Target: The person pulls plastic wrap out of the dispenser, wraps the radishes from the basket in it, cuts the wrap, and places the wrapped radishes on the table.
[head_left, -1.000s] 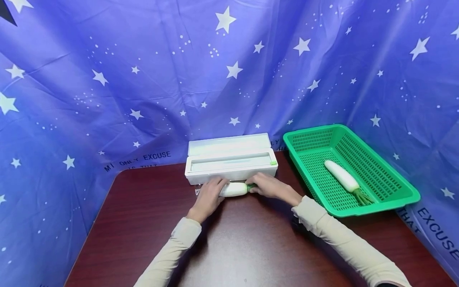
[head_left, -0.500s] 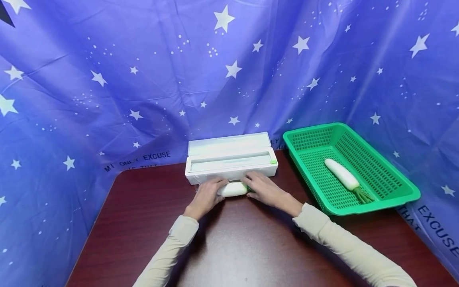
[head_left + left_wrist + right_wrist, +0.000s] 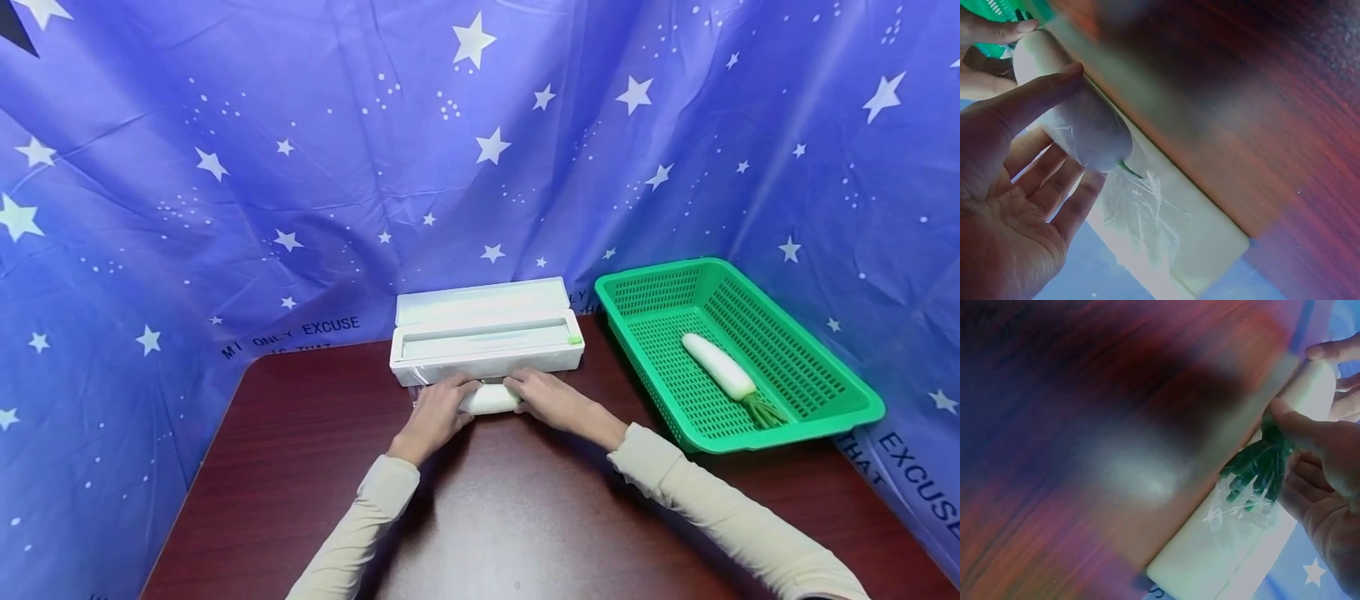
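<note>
Both hands hold a white radish (image 3: 489,399) lying crosswise just in front of a white cling film box (image 3: 486,364). Clear film (image 3: 1147,206) clings around the radish and spreads loosely past its tip in the left wrist view. My left hand (image 3: 435,413) grips the tip end, thumb on the near side and fingers on the far side. At the leafy end, my right hand (image 3: 557,402) pinches the radish; its green stems (image 3: 1257,469) lie under film in the right wrist view. The box's lid (image 3: 482,302) is raised at the back.
A green perforated basket (image 3: 813,429) stands on the right of the dark red table (image 3: 300,483), with another white radish (image 3: 720,367) lying in it. A blue star-patterned curtain (image 3: 337,167) hangs behind and along the sides.
The radish stays in both hands before the box. My right hand has shifted slightly left and now covers the stems in the head view. Film shows more between radish and box.
</note>
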The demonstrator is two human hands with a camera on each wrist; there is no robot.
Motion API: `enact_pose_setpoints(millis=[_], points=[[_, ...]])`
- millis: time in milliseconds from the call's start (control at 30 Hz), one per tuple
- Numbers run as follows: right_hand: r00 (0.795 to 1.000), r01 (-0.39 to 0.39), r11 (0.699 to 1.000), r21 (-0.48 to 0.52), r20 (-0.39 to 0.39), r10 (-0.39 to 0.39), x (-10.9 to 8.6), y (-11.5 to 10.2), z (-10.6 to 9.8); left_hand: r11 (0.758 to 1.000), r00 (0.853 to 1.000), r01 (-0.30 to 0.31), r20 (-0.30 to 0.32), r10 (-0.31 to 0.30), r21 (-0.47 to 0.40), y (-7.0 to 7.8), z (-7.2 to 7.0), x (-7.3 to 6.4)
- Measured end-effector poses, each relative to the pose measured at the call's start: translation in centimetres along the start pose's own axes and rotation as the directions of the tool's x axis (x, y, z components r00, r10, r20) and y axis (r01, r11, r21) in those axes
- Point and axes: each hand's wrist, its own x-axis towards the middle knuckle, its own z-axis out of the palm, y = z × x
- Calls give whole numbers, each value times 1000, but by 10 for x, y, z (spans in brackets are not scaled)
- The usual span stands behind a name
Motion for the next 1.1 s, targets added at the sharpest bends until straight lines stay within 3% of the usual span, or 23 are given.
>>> enact_pose_setpoints(millis=[267,467,567,767,967,1100], points=[[1000,-27,999,18,10,27,-1,1,3,1000,999,-3,-32,4,27,3,3,-2],[1000,-6,991,-132,-10,4,2,-2,7,981,996,-43,-66,56,190,6,13,0],[1000,1,993,-117,-5,-2,0,-1,5,973,994,-47,-81,68,227,8,16,-1],[996,-75,995,62,43,73,-7,6,-6,991,995,-44,-82,55,127,7,14,-3],[996,-88,996,-20,22,89,-14,12,-6,996,993,-44,-104,52,72,4,12,-6],[995,-99,995,-4,14,99,-13,14,-4,997,992,-40,-117,48,70,1,11,-6]])
